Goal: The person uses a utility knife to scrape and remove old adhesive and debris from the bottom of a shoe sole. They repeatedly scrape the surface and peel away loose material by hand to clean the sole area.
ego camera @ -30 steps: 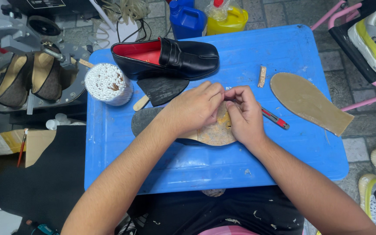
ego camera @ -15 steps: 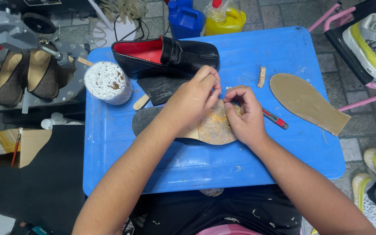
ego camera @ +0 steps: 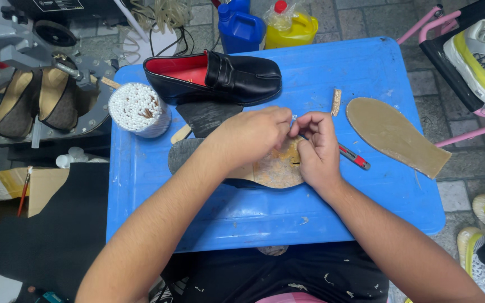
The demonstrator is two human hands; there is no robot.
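Note:
Both hands meet over a shoe sole [ego camera: 276, 168] lying on the blue table [ego camera: 197, 207]. My left hand [ego camera: 251, 134] and my right hand [ego camera: 316, 147] pinch a small whitish thing [ego camera: 294, 119] between their fingertips; it is too small to identify. The sole has a dark heel end and a tan, glue-marked forepart under my hands. A black loafer with red lining [ego camera: 214, 77] lies on its side just beyond my hands. A red-handled cutter [ego camera: 355, 157] lies beside my right hand.
A tan insole [ego camera: 391, 134] lies at the table's right. A cup of white-tipped sticks [ego camera: 137, 109] stands at the left, a small cork piece [ego camera: 336, 101] near the loafer. Blue and yellow bottles [ego camera: 265, 25] sit behind, a machine holding two shoes [ego camera: 35, 101] left, sneakers [ego camera: 481, 50] right.
Both hands have lifted slightly from the sole and drawn their fingertips together on the small whitish piece. The sole, loafer and cutter have stayed where they were.

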